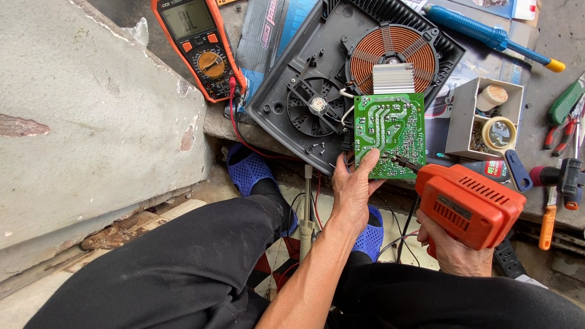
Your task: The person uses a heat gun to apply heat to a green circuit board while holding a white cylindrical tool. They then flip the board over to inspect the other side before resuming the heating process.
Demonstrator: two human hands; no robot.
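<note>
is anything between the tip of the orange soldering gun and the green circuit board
Nothing visible. The orange soldering gun in the right hand has its tip right at the green circuit board, which the left hand holds by its lower edge.

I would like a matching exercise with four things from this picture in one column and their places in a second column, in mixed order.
Things:
1. green circuit board
2. orange soldering gun
3. orange multimeter
4. blue desoldering pump

Places:
A. top left, on the concrete slab's edge
B. in the right hand
C. top right, lying on the bench
D. under the left hand fingers, on the open cooker base

Pairs: 1-D, 2-B, 3-A, 4-C
</note>
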